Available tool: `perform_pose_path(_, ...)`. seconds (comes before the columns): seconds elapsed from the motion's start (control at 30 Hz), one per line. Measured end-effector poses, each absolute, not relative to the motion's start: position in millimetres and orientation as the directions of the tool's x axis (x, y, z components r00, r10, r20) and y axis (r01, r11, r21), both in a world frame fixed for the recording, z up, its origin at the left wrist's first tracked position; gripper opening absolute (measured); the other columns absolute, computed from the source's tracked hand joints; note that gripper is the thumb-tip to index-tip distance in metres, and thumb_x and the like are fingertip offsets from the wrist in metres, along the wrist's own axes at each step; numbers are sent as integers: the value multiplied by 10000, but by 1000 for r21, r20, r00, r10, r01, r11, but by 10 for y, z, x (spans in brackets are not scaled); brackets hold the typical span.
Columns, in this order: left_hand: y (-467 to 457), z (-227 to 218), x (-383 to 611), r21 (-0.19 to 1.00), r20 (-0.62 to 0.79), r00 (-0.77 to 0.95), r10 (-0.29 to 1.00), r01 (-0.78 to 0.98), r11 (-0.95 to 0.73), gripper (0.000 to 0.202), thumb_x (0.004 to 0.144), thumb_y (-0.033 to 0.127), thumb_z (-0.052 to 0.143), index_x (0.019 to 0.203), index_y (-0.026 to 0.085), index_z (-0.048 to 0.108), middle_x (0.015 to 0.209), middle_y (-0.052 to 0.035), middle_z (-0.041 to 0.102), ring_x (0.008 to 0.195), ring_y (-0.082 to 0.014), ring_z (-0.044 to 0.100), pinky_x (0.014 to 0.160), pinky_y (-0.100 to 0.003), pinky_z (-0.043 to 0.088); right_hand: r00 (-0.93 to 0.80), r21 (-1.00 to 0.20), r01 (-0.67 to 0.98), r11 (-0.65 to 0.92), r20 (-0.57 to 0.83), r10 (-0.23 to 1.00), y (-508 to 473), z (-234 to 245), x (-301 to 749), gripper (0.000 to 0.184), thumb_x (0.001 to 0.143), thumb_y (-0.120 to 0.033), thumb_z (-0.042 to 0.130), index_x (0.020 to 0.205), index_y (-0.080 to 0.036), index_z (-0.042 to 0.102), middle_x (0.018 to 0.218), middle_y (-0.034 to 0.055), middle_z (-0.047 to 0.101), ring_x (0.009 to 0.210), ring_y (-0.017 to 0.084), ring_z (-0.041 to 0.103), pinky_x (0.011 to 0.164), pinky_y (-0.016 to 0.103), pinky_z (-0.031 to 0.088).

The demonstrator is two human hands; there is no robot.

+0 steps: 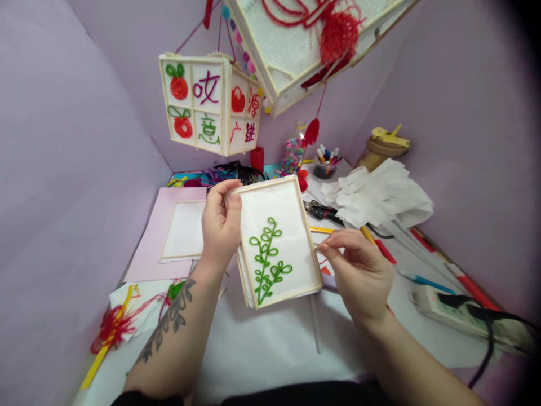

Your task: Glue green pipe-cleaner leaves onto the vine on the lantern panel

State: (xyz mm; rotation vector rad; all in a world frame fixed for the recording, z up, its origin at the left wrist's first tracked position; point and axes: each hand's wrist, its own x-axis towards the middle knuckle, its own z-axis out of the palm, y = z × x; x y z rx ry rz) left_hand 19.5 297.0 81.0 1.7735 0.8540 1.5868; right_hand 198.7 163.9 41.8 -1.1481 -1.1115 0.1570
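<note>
My left hand (222, 220) is closed around the upper left edge of a white paper panel (257, 208) framed with thin wooden sticks. A branch with looped leaves, made of green pipe cleaner (266, 262), decorates its face. Behind its left side the edges of further layers show, so it is thicker than one frame. My right hand (361, 273) is beside the right edge, thumb and forefinger pinched together near the stick. Whatever lies between those fingertips is too small to make out. The panel is tilted and held above the table.
Two decorated lanterns (207, 107) (291, 62) hang overhead at the back. On the left lie a pink sheet (146, 237) and red threads (112, 330). Pliers (321, 211), white paper strips (376, 194), a lidded cup (382, 148), markers (327, 158) and a power strip (460, 316) occupy the right.
</note>
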Motion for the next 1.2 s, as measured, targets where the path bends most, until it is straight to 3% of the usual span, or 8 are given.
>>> perform_pose_path(0.37,3077,722,144,807,586,52,808,55,-588,225,931,345,537,1101,204,580,1079,-79,654,984,-188,622,870,-344,500,685,-786,321,528,578,444,1678,493,1950,158,713,-118,777,738,-220,658,712,-7,624,736,166,611,665,321,506)
perform_pose_path(0.57,3147,674,111,809,587,45,808,7,-588,218,928,310,536,1106,194,580,1060,-80,661,953,-182,631,829,-324,507,683,-849,292,440,507,525,1550,600,1915,254,723,-151,784,952,-228,707,747,-8,661,687,144,623,657,307,516)
perform_pose_path(0.7,3169,643,109,797,602,44,797,22,-604,225,938,320,523,1119,201,586,1045,-75,665,924,-177,630,807,-317,501,661,-825,427,371,564,494,1497,695,2088,179,721,-214,799,883,-228,725,776,2,686,731,165,634,682,322,509)
perform_pose_path(0.83,3151,649,116,785,617,48,785,26,-619,241,950,341,501,1123,195,584,1071,-88,668,956,-192,634,829,-337,501,575,-711,675,197,675,464,1544,919,2399,64,797,-282,737,853,-251,739,819,16,705,734,181,625,689,342,478)
perform_pose_path(0.93,3109,692,114,757,649,62,759,52,-651,210,948,307,496,1092,189,594,1079,-92,670,1019,-210,631,885,-361,495,483,-594,797,112,738,472,1685,1156,2677,117,850,-319,681,916,-251,750,819,53,712,688,179,613,631,336,436)
perform_pose_path(1.0,3079,724,109,730,675,77,734,76,-680,193,947,282,490,1081,191,596,1079,-92,673,1038,-215,629,909,-374,491,371,-489,869,80,750,548,1828,1296,2835,162,883,-324,631,953,-239,749,776,67,714,648,176,619,591,329,421)
perform_pose_path(1.1,3047,756,103,690,712,87,697,100,-717,184,952,270,484,1077,195,597,1069,-88,679,1023,-211,633,912,-381,494,95,-297,950,99,573,814,2038,1409,2908,118,856,-301,638,860,-247,743,573,1,659,475,149,562,498,304,390)
perform_pose_path(1.2,3034,766,104,675,724,87,685,116,-729,173,954,266,486,1060,195,602,1053,-84,682,1005,-205,636,906,-372,497,-46,-221,955,198,548,835,2116,1395,2705,32,783,-256,679,756,-248,695,655,-5,683,569,181,616,547,320,452)
